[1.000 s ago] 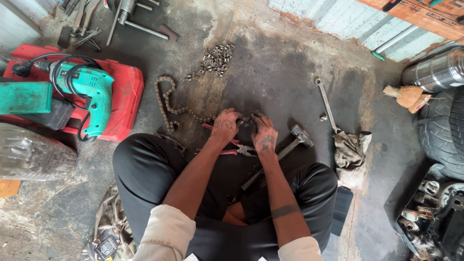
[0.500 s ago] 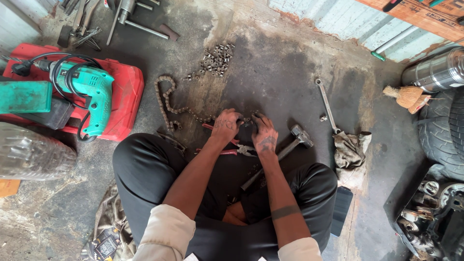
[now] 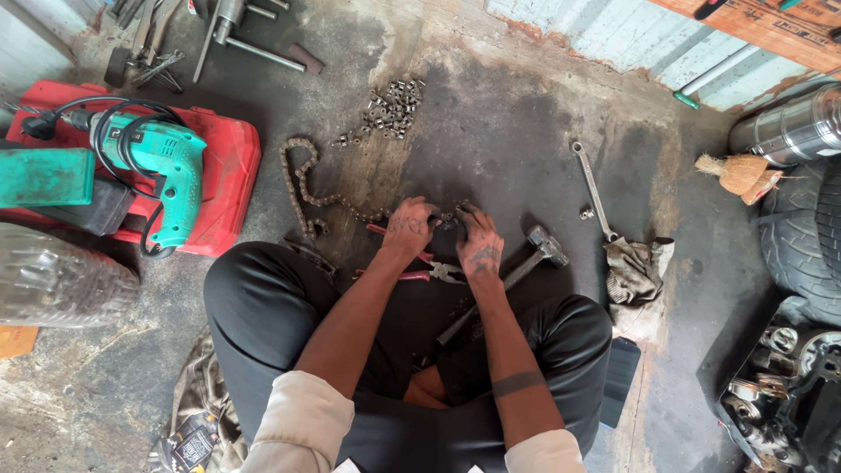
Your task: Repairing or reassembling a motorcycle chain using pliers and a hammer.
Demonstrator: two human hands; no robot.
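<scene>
Red case at 9 o'clock lies open on the floor, carrying a green drill with its coiled cord. Left hand and right hand meet at centre, each grip pinched shut on the chain, which trails off toward 10 o'clock; pliers and hammer lie just beside them. Nothing has shifted since half a second ago.

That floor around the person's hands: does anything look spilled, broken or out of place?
The chain lies in a loose snaking curl, one end at the left hand. Loose chain links are strewn in a small heap beyond it. A dark oily stain covers the floor. Nothing looks broken.
</scene>
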